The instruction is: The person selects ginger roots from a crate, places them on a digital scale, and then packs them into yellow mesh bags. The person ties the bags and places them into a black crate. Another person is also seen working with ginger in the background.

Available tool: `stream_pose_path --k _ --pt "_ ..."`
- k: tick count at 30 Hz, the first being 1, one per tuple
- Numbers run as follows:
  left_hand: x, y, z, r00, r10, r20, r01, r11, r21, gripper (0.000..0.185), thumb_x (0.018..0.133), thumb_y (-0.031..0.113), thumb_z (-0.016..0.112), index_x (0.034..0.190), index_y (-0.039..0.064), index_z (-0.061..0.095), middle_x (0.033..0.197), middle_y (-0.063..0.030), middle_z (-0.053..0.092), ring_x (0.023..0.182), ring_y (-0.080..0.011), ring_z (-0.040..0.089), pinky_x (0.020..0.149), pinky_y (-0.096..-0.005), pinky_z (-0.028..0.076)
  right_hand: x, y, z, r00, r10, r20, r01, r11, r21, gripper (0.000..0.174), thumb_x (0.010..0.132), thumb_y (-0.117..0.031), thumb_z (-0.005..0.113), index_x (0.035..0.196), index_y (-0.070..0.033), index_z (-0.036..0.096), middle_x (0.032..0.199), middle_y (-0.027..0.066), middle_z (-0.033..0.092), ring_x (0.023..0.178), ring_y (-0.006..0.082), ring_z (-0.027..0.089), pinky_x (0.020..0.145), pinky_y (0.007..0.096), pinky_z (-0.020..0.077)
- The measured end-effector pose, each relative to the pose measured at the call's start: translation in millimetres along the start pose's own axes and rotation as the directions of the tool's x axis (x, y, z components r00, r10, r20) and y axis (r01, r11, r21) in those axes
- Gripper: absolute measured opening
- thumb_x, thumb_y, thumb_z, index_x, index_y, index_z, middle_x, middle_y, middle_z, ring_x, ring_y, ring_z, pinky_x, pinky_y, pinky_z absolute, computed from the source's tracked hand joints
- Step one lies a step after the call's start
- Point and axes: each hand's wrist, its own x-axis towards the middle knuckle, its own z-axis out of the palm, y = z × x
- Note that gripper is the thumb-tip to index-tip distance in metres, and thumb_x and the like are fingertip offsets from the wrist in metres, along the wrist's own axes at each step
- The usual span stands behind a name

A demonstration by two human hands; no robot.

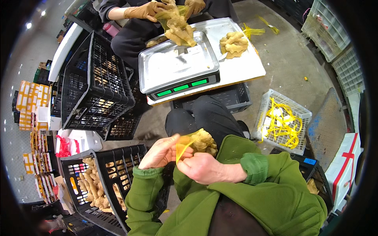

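A yellow mesh bag filled with ginger root rests at my lap. My left hand is at the left side of the bag's gathered top, its fingers partly bent against the mesh. The mesh end is pinched in the closed fingers of my right hand. Beyond my knees stands a digital scale with a steel tray. Another person's gloved hands hold a second mesh bag of ginger over the tray. A pile of ginger lies on the white board right of the scale.
A black crate of ginger stands at my left, below stacked black crates. On the right is a clear plastic basket of yellow mesh bags with tags. A white foam box with red tape stands at the far right.
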Motion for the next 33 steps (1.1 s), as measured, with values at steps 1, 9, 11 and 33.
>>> stream_pose_path --k 1,9,11,33 --pt "1 -4 -5 1.0 0.006 -0.03 -0.006 1.0 0.026 0.033 0.097 0.022 0.057 0.115 -0.005 0.06 0.088 -0.0098 0.069 0.074 -0.0155 0.066 0.075 -0.0285 0.055 -5 0 2 1.0 -0.005 -0.016 0.005 1.0 -0.005 0.014 0.073 -0.012 0.058 0.085 -0.006 0.056 0.068 0.0013 0.049 0.058 0.0145 0.054 0.052 0.0271 0.0422" --pt "2 -30 43 0.63 0.776 -0.018 0.058 -0.024 0.998 0.006 0.076 -0.002 0.057 0.081 0.001 0.055 0.083 -0.0162 0.049 0.072 -0.0389 0.057 0.063 -0.0427 0.048 -16 23 -1 0.978 0.1 -0.185 -0.093 0.994 0.049 0.008 0.073 -0.013 0.059 0.077 -0.01 0.053 0.069 0.0023 0.048 0.062 0.0179 0.053 0.059 0.0296 0.0447" --pt "6 -28 49 0.515 0.857 -0.003 0.055 -0.029 0.998 0.009 0.077 -0.001 0.059 0.076 0.002 0.05 0.086 -0.0162 0.048 0.071 -0.0396 0.057 0.06 -0.0445 0.048 -13 30 -5 0.958 0.153 -0.242 -0.131 0.986 0.106 0.009 0.075 -0.013 0.062 0.076 -0.009 0.054 0.069 0.0035 0.049 0.063 0.0198 0.055 0.06 0.0308 0.0457" --pt "29 -65 0 0.336 0.942 -0.004 -0.361 0.132 0.923 0.047 0.075 -0.01 0.071 0.119 0.006 0.064 0.106 -0.0087 0.06 0.087 -0.0161 0.064 0.075 -0.0259 0.054 31 70 5 0.772 0.555 0.309 -0.596 0.464 0.655 0.026 0.079 -0.009 0.069 0.1 -0.002 0.055 0.076 0.0078 0.068 0.071 0.0142 0.066 0.066 0.0253 0.0507"
